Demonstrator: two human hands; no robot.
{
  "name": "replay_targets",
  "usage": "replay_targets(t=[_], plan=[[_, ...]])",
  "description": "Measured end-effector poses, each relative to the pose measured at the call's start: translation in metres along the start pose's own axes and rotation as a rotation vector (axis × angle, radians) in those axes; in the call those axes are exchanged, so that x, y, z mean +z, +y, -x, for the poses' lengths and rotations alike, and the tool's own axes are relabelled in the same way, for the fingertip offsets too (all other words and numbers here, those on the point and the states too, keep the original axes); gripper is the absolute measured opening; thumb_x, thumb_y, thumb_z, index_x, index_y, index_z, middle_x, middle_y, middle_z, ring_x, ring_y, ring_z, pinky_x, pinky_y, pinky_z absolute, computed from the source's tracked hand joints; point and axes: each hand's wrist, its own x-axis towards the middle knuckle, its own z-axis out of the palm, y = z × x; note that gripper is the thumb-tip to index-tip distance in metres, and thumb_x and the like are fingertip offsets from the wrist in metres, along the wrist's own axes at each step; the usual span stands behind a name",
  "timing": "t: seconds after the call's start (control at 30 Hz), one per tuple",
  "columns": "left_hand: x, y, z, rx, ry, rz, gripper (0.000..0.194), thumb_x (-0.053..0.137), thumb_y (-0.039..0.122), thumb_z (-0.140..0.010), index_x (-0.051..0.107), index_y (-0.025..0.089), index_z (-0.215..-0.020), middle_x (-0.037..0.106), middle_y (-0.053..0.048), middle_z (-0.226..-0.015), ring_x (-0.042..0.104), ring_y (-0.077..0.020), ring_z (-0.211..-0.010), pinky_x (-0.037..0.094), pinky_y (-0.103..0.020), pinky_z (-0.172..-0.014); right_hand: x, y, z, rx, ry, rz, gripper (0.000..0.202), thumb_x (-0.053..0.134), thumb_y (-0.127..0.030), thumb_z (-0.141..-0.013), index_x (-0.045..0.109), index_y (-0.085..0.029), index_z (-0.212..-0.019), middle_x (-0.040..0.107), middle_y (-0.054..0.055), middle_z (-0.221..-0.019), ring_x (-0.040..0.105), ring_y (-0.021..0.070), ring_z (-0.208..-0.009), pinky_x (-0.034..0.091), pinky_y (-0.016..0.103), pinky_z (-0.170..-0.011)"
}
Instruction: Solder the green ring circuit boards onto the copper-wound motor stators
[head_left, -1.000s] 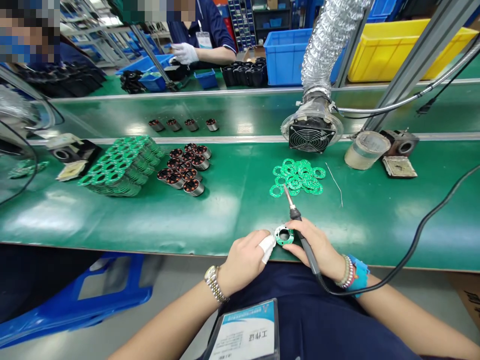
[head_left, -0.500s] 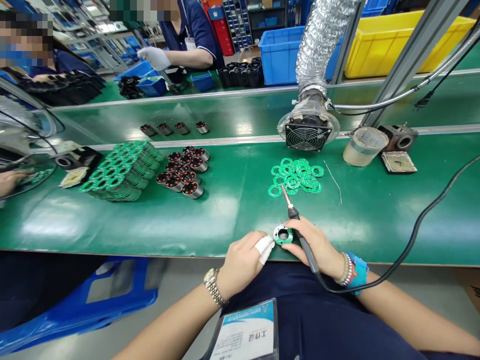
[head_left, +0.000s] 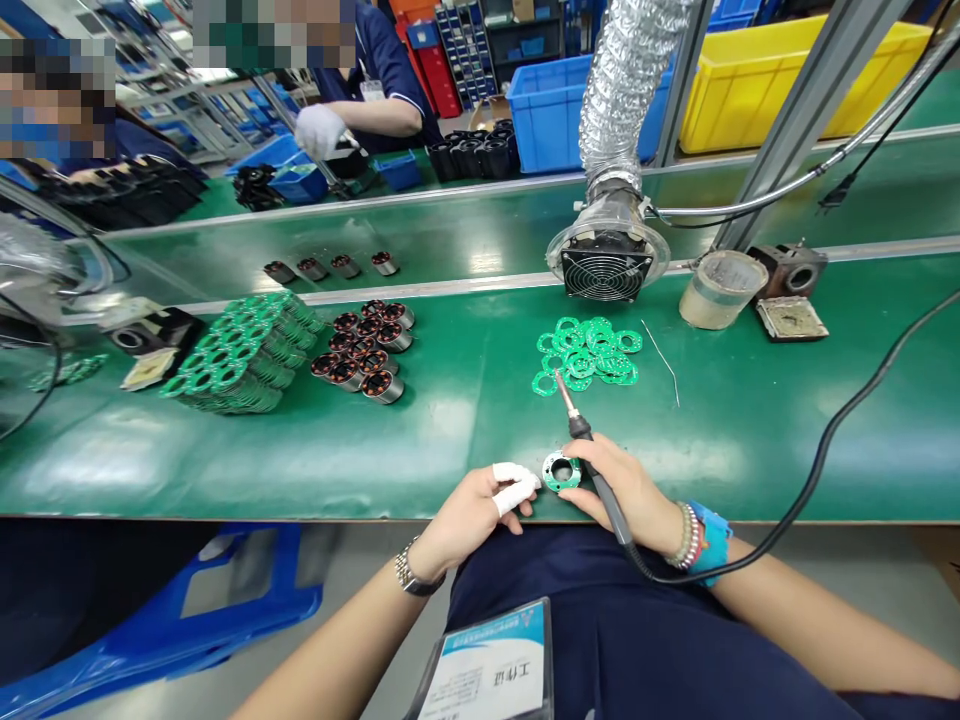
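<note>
A round part with a green-and-white ring board (head_left: 553, 482) on top is near the table's front edge. My right hand (head_left: 626, 490) grips it between thumb and finger, and also holds a soldering iron (head_left: 609, 500) whose tip points up and left. Close to the part's left side is my left hand (head_left: 480, 507), with white covers on two fingers pressed together; whether they pinch anything is too small to tell. Beyond the iron's tip lies a loose pile of green ring boards (head_left: 589, 352), with a thin bent wire (head_left: 663, 360) to its right.
Stacked green boards (head_left: 244, 350) and several copper-wound cores (head_left: 371, 350) stand on the left. A fan (head_left: 607, 272) on a foil duct hangs over the back edge. Right of it are a round tub (head_left: 721, 290) and an iron stand (head_left: 791, 275). Two people work beyond.
My left hand has turned and its wrist has shifted left, showing both covered fingers. My right hand keeps its grip. The view has shifted slightly. At far left, another person's hand has left view.
</note>
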Motion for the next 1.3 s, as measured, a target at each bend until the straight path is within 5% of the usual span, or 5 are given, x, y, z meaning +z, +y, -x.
replay_targets(t=[0.27,0.5,0.77,1.0,1.3], plan=[[0.005,0.002,-0.008,-0.007,0.031,0.005,0.03,0.065,0.041,-0.07,0.058,0.013,-0.079,0.057,0.002,-0.064,0.053,-0.0065,-0.048,0.045,-0.02,-0.051,0.0,0.001,0.0,-0.005,-0.005,0.008,0.032,0.058,-0.02,-0.082,0.044,-0.021,-0.111,0.052,0.006,-0.096,0.052,0.0166,-0.082,0.047,0.03,-0.073],[0.011,-0.006,-0.006,0.188,0.038,-0.262,0.019,0.048,0.034,-0.083,0.05,0.016,-0.08,0.056,0.0,-0.068,0.055,-0.0094,-0.052,0.044,-0.023,-0.053,0.001,0.001,0.0,-0.009,-0.004,0.004,0.031,0.058,-0.019,-0.082,0.045,-0.021,-0.11,0.052,0.006,-0.095,0.052,0.0162,-0.081,0.048,0.029,-0.073],[0.04,-0.017,-0.01,0.461,0.497,-0.787,0.016,0.039,0.025,-0.084,0.043,0.019,-0.069,0.047,0.0,-0.062,0.047,-0.014,-0.055,0.038,-0.028,-0.056,0.002,0.002,0.001,-0.009,0.006,-0.022,0.03,0.057,-0.019,-0.082,0.045,-0.021,-0.109,0.052,0.006,-0.097,0.053,0.0166,-0.083,0.048,0.03,-0.075],[0.014,-0.008,-0.009,0.258,0.246,-0.342,0.025,0.04,0.037,-0.088,0.049,0.017,-0.099,0.056,0.001,-0.07,0.055,-0.0109,-0.05,0.046,-0.025,-0.053,0.002,0.002,0.0,0.008,0.006,-0.037,0.03,0.057,-0.021,-0.083,0.046,-0.021,-0.11,0.055,0.007,-0.1,0.055,0.0181,-0.088,0.048,0.033,-0.078],[0.019,-0.011,0.002,0.488,0.348,-0.751,0.02,0.043,0.029,-0.088,0.054,0.016,-0.075,0.057,-0.004,-0.072,0.055,-0.0142,-0.065,0.046,-0.026,-0.061,-0.01,-0.008,-0.004,0.015,-0.023,-0.033,0.044,0.061,-0.023,-0.08,0.042,-0.022,-0.119,0.057,0.008,-0.106,0.057,0.0191,-0.093,0.048,0.033,-0.081]])
